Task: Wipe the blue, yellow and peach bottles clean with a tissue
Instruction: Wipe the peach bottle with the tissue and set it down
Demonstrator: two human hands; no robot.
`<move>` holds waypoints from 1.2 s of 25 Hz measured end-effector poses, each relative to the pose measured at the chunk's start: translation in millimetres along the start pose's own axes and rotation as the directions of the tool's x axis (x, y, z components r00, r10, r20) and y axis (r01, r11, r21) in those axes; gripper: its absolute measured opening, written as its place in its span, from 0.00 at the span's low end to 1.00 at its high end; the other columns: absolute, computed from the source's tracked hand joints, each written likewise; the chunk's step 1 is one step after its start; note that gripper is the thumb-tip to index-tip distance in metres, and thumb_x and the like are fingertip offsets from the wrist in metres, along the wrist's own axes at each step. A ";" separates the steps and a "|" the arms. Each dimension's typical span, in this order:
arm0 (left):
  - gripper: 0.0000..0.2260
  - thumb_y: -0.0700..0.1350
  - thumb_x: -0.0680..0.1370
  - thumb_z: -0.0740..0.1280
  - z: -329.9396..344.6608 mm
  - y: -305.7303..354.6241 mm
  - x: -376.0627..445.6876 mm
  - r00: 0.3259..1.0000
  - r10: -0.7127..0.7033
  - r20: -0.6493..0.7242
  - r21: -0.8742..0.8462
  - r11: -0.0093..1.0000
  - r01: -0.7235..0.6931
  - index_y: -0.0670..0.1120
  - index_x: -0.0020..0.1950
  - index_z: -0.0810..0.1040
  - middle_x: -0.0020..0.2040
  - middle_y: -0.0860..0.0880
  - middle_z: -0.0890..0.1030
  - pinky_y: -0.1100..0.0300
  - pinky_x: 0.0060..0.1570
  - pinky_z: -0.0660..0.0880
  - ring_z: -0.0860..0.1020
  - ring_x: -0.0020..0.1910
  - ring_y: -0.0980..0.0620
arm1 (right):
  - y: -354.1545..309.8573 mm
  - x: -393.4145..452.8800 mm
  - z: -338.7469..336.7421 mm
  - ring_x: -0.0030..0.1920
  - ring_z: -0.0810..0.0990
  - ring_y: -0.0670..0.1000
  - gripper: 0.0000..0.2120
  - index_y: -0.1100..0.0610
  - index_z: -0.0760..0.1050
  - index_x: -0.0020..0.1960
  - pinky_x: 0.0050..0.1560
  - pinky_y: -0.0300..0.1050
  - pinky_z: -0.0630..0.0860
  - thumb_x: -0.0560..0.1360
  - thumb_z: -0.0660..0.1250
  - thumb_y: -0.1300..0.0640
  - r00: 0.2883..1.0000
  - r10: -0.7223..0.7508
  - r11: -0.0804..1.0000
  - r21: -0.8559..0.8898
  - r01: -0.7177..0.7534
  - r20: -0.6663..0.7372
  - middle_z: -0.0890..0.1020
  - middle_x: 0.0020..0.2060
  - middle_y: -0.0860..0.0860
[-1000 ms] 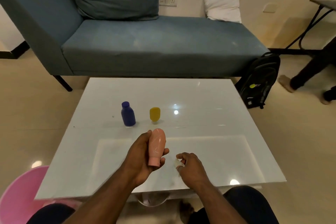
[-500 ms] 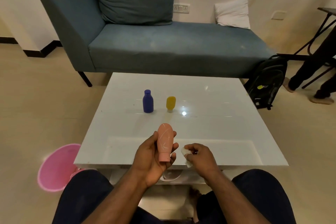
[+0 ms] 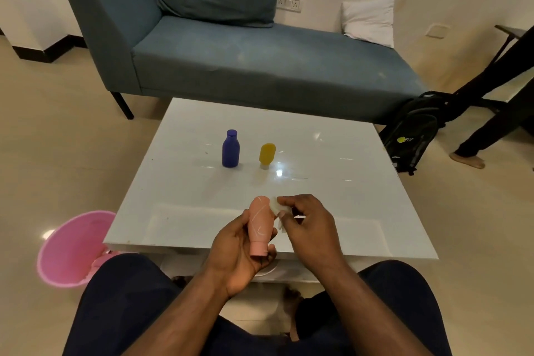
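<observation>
My left hand grips the peach bottle cap-down over the near edge of the white table; pale marks streak the bottle's side. My right hand pinches a small white tissue and holds it against the bottle's upper right side. The blue bottle stands upright near the table's middle. Just to its right the yellow bottle stands on its cap. Both are well beyond my hands.
A pink bin sits on the floor left of the table. A blue-grey sofa runs behind it. A black backpack leans at the right, near another person's legs. My knees are under the table's near edge.
My right hand has lifted the tissue from beside the bottle's lower part up to its top right side. The view has pulled back and shifted left.
</observation>
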State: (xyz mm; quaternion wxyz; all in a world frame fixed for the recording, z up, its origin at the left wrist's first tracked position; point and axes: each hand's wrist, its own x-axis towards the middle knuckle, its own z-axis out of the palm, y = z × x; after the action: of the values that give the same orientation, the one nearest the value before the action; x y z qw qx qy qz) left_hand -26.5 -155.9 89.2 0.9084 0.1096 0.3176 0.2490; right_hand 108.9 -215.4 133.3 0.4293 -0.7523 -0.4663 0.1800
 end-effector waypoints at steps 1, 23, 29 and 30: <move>0.21 0.52 0.81 0.61 0.2 -0.5 1.6 1.000 -0.008 0.009 0.002 1.000 0.008 0.43 0.70 0.76 0.59 0.40 0.82 0.52 0.42 0.76 0.79 0.50 0.45 | -1.4 -2.4 7.0 0.48 0.76 0.39 0.10 0.48 0.79 0.55 0.49 0.32 0.75 0.76 0.66 0.59 0.999 -0.042 0.996 -0.074 0.043 0.016 0.77 0.50 0.40; 0.25 0.61 0.82 0.57 -12.8 -13.2 21.6 0.999 0.049 -0.021 0.116 0.992 -0.046 0.46 0.67 0.80 0.64 0.37 0.79 0.41 0.60 0.69 0.74 0.60 0.38 | 8.3 14.1 18.8 0.52 0.76 0.51 0.13 0.57 0.80 0.56 0.54 0.45 0.76 0.73 0.67 0.64 0.963 -0.190 0.897 -0.364 0.250 0.193 0.78 0.51 0.50; 0.28 0.63 0.82 0.54 -12.9 -13.5 19.8 0.999 0.052 0.000 0.109 0.993 -0.052 0.46 0.66 0.81 0.63 0.38 0.82 0.41 0.65 0.70 0.78 0.61 0.39 | 1.9 1.8 26.5 0.54 0.74 0.51 0.15 0.55 0.79 0.59 0.55 0.43 0.75 0.72 0.69 0.61 0.929 -0.234 0.850 -0.404 0.339 0.287 0.78 0.53 0.51; 0.28 0.63 0.81 0.55 -12.4 -13.8 19.7 0.999 0.054 0.001 0.123 0.991 -0.053 0.45 0.66 0.80 0.62 0.38 0.81 0.43 0.60 0.72 0.78 0.59 0.40 | 6.4 6.7 23.8 0.54 0.75 0.51 0.15 0.55 0.79 0.58 0.55 0.44 0.75 0.72 0.70 0.62 0.937 -0.228 0.857 -0.403 0.323 0.266 0.78 0.53 0.51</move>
State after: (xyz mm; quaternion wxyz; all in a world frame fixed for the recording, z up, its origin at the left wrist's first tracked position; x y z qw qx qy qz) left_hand -15.8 -156.9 64.4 0.8924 0.1736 0.3306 0.2533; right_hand 99.8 -199.5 115.6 0.2181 -0.7316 -0.6404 0.0842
